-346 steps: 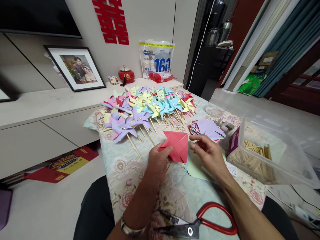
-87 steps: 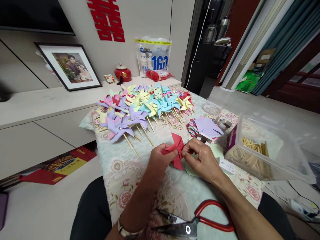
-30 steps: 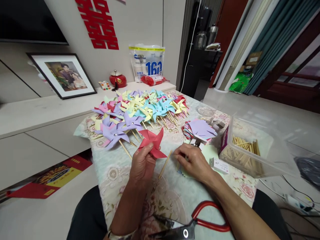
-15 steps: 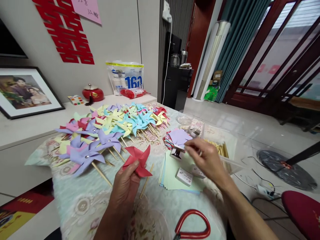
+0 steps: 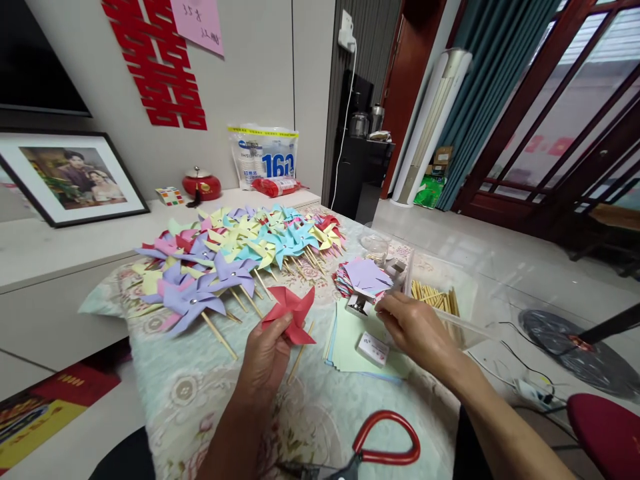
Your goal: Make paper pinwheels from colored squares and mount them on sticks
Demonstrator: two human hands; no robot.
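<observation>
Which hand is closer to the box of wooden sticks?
The right hand. It sits just left of the clear box of sticks, almost touching it. The left hand is farther left, holding the red pinwheel.

I see a red paper pinwheel (image 5: 290, 315) in the left hand (image 5: 265, 357), on a pale wooden stick (image 5: 299, 357). The tablecloth (image 5: 200, 393) is pale mint with cream medallions and pink roses. Behind it, a spread of finished pinwheels (image 5: 235, 257): lilac, yellow, sky blue, pink, a few red. By the right hand (image 5: 417, 330), pale green paper sheets (image 5: 350, 340) with blue edges beneath, and a lilac-topped stack of cut squares (image 5: 365, 277). Tan sticks in a clear plastic box (image 5: 440, 300). Red-handled scissors (image 5: 385, 443) at the near edge. On the wall, a red paper-cut character (image 5: 157, 63) and a pink note (image 5: 197, 23).
</observation>
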